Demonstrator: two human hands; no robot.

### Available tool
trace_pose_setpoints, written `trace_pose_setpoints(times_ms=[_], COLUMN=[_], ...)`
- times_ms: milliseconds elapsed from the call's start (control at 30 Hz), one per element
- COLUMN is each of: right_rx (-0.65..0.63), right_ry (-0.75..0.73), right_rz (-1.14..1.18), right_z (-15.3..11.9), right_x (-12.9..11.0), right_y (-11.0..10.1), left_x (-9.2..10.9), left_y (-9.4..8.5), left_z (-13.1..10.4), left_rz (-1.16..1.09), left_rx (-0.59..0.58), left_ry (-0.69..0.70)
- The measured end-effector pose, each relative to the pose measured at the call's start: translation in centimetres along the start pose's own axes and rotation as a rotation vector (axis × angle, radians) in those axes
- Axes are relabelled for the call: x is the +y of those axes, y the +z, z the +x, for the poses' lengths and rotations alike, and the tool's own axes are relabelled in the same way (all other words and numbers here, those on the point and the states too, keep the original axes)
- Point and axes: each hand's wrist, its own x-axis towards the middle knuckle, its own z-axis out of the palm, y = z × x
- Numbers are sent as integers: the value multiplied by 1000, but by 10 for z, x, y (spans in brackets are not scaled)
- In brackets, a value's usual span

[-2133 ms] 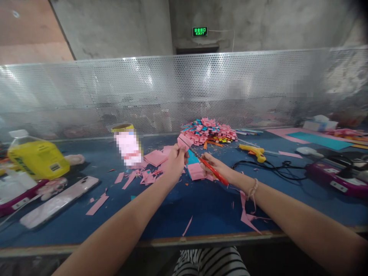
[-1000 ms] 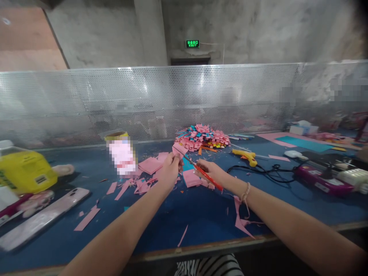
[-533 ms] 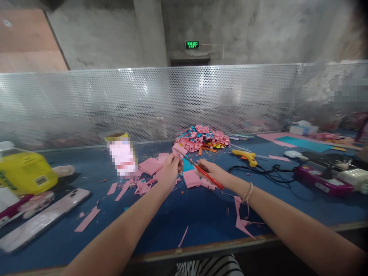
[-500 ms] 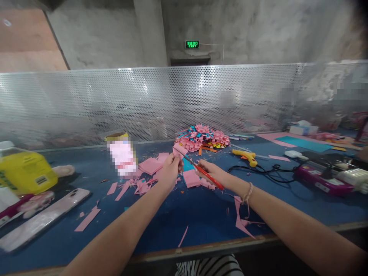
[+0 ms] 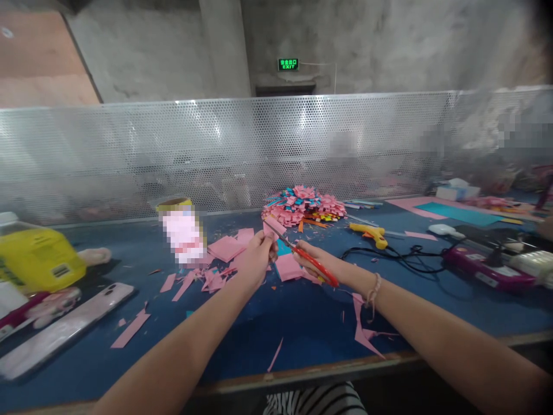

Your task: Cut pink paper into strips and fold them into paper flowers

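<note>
Shifted in the last half second: your red-handled scissors (image 5: 320, 268), handle loops now showing wider, and the small pink paper (image 5: 276, 225) at their blades, tipped slightly. Nearly in place as before: your left hand (image 5: 261, 253), pinching that paper above the desk (image 5: 242, 340); your right hand (image 5: 313, 259), gripping the scissors.

Just beyond your paper: one pile of paper flowers (image 5: 302, 204), pink and blue. Close by your hands: folded pink sheets (image 5: 227, 248), with pink scraps (image 5: 185, 284) in front. To your left: yellow can (image 5: 200, 230), partly blurred; phone (image 5: 64, 331); bottle (image 5: 41, 259) of yellow liquid. To your right: yellow glue gun (image 5: 374, 234), black cable (image 5: 401, 262), purple power strip (image 5: 486, 271). Across the back: perforated metal screen (image 5: 129, 150).
</note>
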Motion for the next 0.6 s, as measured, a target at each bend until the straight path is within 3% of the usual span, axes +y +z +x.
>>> trace_pose_setpoints(times_ms=[167,333,600], right_rx=[12,105,122], right_ry=[-16,-136,-95], right_rz=[-35,-223,-267], right_z=[2,1,3], right_x=[7,-5,-5], right_y=[3,3,0], left_x=[1,4,3], left_y=[0,1,-2], left_z=[0,0,1], left_rz=[-76,-98,-154], left_rx=[-15,-24,-51], left_ry=[-23,-27,-44])
